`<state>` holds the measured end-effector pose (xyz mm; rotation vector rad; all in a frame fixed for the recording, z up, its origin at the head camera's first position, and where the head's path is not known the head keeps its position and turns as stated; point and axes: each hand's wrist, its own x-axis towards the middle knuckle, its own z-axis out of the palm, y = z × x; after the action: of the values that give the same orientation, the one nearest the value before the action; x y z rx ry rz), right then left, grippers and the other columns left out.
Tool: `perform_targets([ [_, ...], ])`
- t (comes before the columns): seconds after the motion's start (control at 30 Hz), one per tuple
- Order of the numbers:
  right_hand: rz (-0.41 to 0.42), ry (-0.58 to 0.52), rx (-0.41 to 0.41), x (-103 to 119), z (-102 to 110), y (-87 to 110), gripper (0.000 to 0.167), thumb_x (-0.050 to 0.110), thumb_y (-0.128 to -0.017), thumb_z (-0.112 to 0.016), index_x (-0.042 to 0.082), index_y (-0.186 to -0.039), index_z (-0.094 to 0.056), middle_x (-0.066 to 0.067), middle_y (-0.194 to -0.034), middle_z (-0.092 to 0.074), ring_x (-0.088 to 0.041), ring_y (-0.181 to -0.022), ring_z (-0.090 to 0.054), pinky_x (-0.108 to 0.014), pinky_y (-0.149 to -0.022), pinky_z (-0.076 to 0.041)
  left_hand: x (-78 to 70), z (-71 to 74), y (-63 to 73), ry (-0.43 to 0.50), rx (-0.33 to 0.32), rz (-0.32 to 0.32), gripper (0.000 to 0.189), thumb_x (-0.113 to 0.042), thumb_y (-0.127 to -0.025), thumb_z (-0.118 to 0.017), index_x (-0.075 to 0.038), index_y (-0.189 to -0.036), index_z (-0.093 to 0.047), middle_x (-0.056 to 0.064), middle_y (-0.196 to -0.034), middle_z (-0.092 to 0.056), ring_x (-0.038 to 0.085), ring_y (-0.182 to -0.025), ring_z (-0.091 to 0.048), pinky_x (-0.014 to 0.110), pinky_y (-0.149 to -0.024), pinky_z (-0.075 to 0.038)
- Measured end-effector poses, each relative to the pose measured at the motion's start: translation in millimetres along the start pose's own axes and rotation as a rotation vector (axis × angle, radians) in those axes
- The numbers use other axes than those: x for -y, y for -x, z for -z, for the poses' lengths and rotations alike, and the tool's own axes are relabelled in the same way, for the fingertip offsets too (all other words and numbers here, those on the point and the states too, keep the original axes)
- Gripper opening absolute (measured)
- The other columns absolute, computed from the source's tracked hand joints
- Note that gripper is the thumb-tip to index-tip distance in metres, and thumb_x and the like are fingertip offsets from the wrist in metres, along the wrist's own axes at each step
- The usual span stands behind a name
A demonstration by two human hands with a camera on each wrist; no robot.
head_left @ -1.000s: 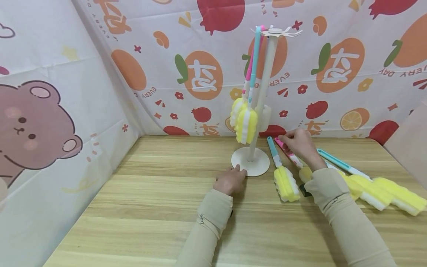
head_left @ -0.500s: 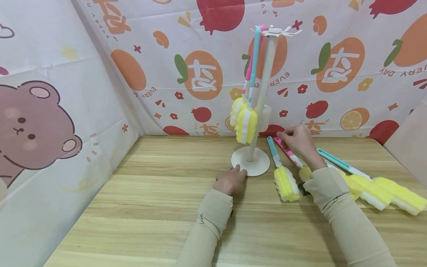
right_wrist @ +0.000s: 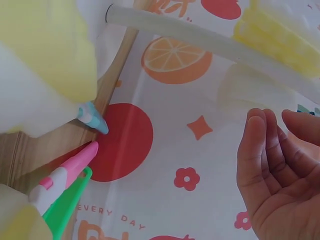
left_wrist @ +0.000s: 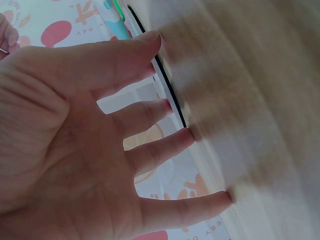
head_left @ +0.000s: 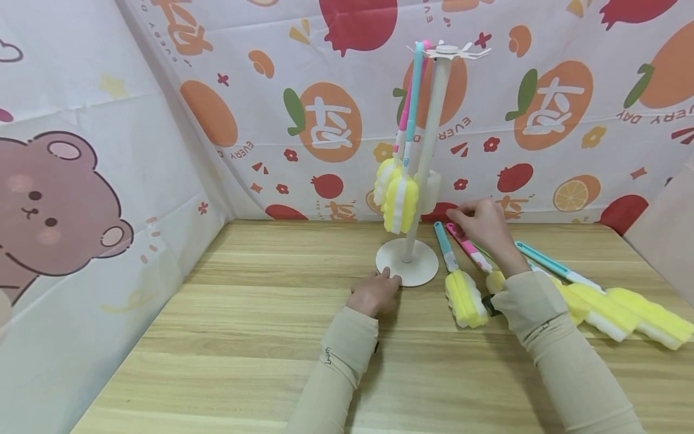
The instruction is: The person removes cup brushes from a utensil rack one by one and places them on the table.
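My left hand [head_left: 374, 293] rests at the front edge of the white round base [head_left: 416, 277] of a stand, fingers spread, fingertips on the base and tabletop. Above the table, near the pink-handled sponge brush [head_left: 461, 240], hovers my right hand [head_left: 484, 228]. Its fingers are loosely bent, the thumb stands apart, and the right wrist view shows nothing between them. A green handle [right_wrist: 65, 207] lies beside the pink one. Left of these lies a blue-handled sponge brush [head_left: 465, 298]. From the stand's hooked top [head_left: 447, 51] hang a blue-handled brush [head_left: 401, 202] and a pink-handled one [head_left: 403, 120].
More yellow-and-white sponge brushes [head_left: 647, 313] lie fanned out at the right, partly behind my right sleeve [head_left: 564, 349]. The wooden table [head_left: 244, 337] meets a fruit-print cloth [head_left: 260, 181] at the back. A bear-print cloth [head_left: 54, 199] borders the left.
My right hand has lifted slightly up and away from the pink handle, with its fingers now farther from it. The left hand and the stand have stayed still.
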<state>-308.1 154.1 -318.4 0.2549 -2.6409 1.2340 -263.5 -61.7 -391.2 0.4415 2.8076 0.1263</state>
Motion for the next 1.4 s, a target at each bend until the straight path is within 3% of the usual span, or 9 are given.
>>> perform_targets([
  [0.43, 0.008, -0.067, -0.003, 14, 2, 2.4, 0.028, 0.016, -0.102, -0.064, -0.01, -0.107, -0.073, -0.022, -0.083, -0.07, -0.025, -0.066, -0.066, -0.021, -0.06, -0.055, -0.7, 0.5, 0.6, 0.008, -0.007, -0.005, 0.04, -0.012, -0.099, -0.06, -0.015, -0.138, -0.059, 0.01, -0.157, -0.042, 0.033, -0.134, -0.047, 0.068, -0.088, -0.049],
  [1.1, 0.062, -0.124, -0.034, 31, 4, 5.1, 0.029, 0.018, -0.101, -0.065, -0.008, -0.109, -0.073, -0.018, -0.082, -0.069, -0.016, -0.063, -0.064, -0.02, -0.06, -0.055, -0.3, 0.6, 0.1, 0.014, 0.006, 0.0, 0.041, -0.013, -0.101, -0.059, -0.015, -0.142, -0.057, 0.01, -0.158, -0.04, 0.033, -0.137, -0.044, 0.07, -0.091, -0.047],
  [1.4, 0.088, -0.152, -0.047, 38, 4, 4.0, 0.029, 0.016, -0.101, -0.065, -0.01, -0.111, -0.071, -0.018, -0.082, -0.067, -0.018, -0.064, -0.064, -0.019, -0.059, -0.055, 0.3, 1.0, 0.7, 0.014, 0.011, -0.001, 0.041, -0.014, -0.102, -0.058, -0.016, -0.143, -0.056, 0.01, -0.158, -0.04, 0.034, -0.139, -0.043, 0.07, -0.092, -0.046],
])
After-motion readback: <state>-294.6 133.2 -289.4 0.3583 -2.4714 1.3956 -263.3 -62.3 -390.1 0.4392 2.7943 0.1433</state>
